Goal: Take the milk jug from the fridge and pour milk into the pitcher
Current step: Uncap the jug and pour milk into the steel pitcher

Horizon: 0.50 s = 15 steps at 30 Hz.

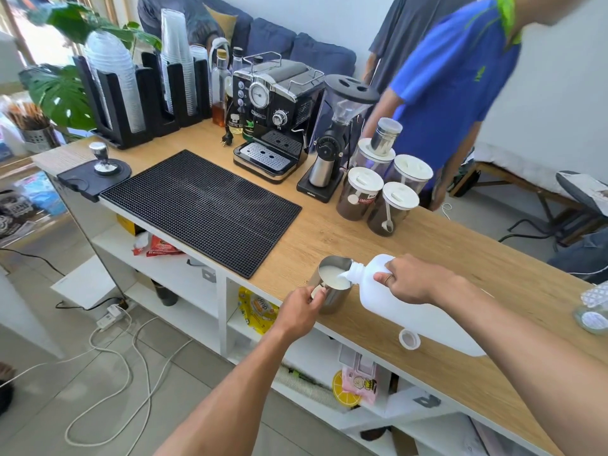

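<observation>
Wooden counter [329,232], coffee gear behind. Right hand [414,279] grips the tilted milk jug [394,307] handle, spout over the steel pitcher [332,291]; left hand [301,311] pinches the pitcher's handle. Pitcher's getting full, so I'd ease the tilt back slowly to avoid overflow.

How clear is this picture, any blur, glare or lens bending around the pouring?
Head view: wide-angle distortion skews the counter and stretches the corners; daylight washes out the window at upper left; the blue shirt at upper right looks soft; the pitcher and milk jug are sharp.
</observation>
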### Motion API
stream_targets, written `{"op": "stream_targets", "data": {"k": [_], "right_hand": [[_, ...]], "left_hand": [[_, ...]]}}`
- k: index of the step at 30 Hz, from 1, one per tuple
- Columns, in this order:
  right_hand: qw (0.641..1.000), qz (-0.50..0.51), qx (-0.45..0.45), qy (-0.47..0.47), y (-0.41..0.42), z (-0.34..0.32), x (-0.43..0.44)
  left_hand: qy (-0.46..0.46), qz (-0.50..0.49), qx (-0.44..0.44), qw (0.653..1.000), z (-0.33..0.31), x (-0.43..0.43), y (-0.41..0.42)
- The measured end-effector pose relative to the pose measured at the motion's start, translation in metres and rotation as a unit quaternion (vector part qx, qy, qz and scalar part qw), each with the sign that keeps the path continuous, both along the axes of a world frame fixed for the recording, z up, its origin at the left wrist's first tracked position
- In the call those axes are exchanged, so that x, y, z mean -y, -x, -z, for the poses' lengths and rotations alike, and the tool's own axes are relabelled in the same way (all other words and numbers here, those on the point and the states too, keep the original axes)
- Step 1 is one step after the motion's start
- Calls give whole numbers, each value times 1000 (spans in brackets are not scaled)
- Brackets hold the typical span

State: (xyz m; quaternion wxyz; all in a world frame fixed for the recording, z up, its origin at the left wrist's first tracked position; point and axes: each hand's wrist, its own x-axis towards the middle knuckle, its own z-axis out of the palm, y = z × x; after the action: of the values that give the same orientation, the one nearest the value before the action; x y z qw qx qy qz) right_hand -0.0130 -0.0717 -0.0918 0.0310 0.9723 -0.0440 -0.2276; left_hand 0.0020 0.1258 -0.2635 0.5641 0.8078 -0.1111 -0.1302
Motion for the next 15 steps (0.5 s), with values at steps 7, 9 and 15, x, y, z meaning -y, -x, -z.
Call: {"op": "stream_targets", "data": {"k": [7,9,15], "right_hand": [[1000,1,-1,-2,1,0,0],[1000,3,-1,-3,1,0,0],[1000,-5,4,2,0,2,2]], "left_hand": [[2,2,-8,1000,1,0,0],[3,2,-8,1000,1,-1,0],[8,8,-10,1000,-3,-2,1]]}}
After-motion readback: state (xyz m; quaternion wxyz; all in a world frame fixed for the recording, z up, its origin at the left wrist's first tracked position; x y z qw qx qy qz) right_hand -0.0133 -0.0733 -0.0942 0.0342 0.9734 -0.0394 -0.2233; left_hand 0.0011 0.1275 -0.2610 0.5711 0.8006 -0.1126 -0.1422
